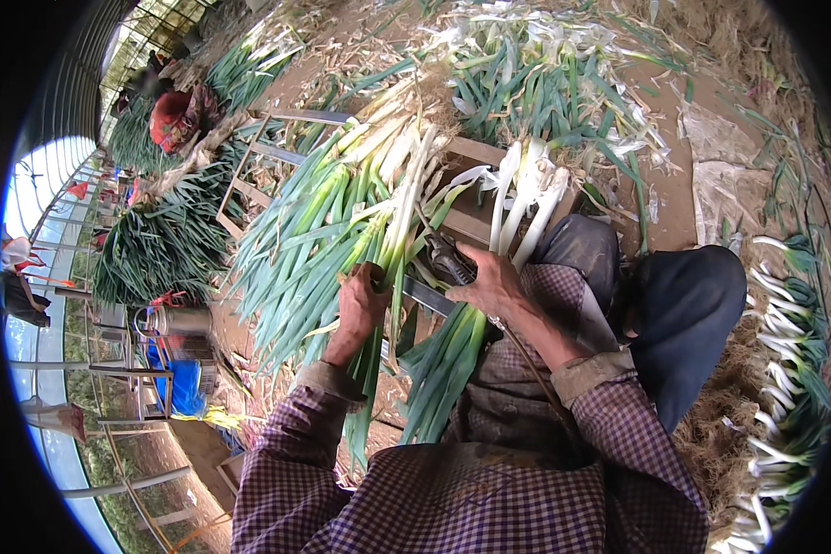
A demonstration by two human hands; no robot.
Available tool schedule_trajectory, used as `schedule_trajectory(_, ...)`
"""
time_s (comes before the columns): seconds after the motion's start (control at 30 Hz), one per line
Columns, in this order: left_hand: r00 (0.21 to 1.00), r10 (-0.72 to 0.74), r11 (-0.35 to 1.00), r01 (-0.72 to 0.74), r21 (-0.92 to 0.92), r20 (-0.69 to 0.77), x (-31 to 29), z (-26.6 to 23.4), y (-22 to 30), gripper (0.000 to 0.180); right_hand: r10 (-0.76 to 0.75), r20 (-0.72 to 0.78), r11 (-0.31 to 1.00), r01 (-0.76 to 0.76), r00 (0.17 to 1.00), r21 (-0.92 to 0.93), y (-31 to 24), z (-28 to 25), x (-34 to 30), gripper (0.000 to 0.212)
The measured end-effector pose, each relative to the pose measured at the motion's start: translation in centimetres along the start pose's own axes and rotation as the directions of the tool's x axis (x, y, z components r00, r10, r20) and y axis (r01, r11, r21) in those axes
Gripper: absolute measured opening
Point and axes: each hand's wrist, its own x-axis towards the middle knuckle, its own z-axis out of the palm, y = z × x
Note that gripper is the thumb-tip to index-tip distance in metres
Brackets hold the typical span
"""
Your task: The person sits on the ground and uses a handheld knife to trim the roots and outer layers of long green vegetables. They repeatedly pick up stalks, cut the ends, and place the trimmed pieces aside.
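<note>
My left hand point(362, 309) is closed round the green leaves of a long green onion point(404, 217), at the near edge of a big heap of green onions point(319, 222). In my right hand point(491, 284) is a dark blow gun point(449, 260) with a thin hose point(531, 365) trailing down over my lap; its nozzle end is hard to make out among the stalks. Beneath my right forearm lies a small bunch of clean white-stemmed green onions point(529, 198), its leaves point(441, 374) hanging toward me on the left of my lap.
A wood and metal rack point(475, 152) carries the heap. Beyond it lie leaf scraps point(549, 88). White-stemmed onions line the ground at right point(780, 342). Dark green bundles point(162, 245), a metal bucket point(183, 320) and a person with a red head covering point(171, 120) are at left.
</note>
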Motion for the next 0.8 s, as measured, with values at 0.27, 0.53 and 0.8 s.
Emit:
schedule_trajectory(0.27,0.999,-0.008,0.996,0.011,-0.092,0.034,-2.1,0.6,0.3,0.026,-0.034,-0.092,0.999,0.031,0.995,-0.027,1.4,0.0,3.6,0.066)
schedule_trajectory(0.53,0.997,-0.065,0.991,0.069,-0.116,0.038,-4.2,0.8,0.8,0.031,-0.040,0.014,0.998,0.041,0.999,-0.049,0.2,-0.6,1.8,0.073)
schedule_trajectory(0.8,0.994,-0.082,0.987,0.090,-0.134,0.071,-5.0,1.6,1.8,0.030,-0.038,0.138,0.994,0.051,0.990,-0.094,-0.8,-0.5,-2.1,0.073)
